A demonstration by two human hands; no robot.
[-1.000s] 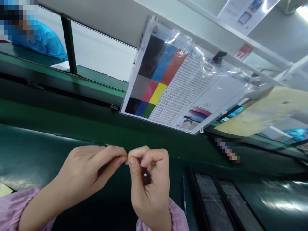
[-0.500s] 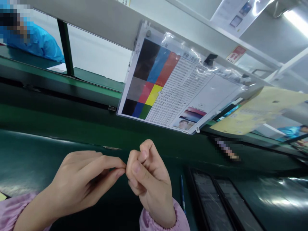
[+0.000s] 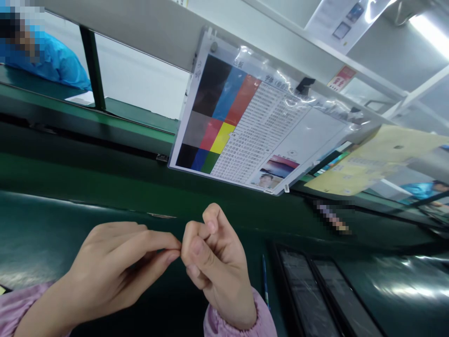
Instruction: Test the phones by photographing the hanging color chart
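Note:
My left hand [image 3: 119, 262] is closed in a pinch, thumb against forefinger, and its fingertips meet the curled fingers of my right hand [image 3: 217, 267]. The right hand's thumb presses on its bent forefinger, with the other fingers folded in. Anything between the fingers is hidden or too small to make out. Both hands are raised over a dark green work surface [image 3: 164, 299]. Just right of my right hand lies a thin blue pen-like stick [image 3: 265, 281].
Two dark flat framed panels [image 3: 305, 285] lie at the right. A laminated colour-and-text chart [image 3: 224, 126] hangs ahead, beside a yellow sheet [image 3: 365, 164]. A blurred-out object [image 3: 331, 216] rests behind the panels. Through the opening at upper left sits a person in blue [image 3: 63, 65].
The view has shifted very slightly. Both hands keep nearly the same pose, with fingertips still touching.

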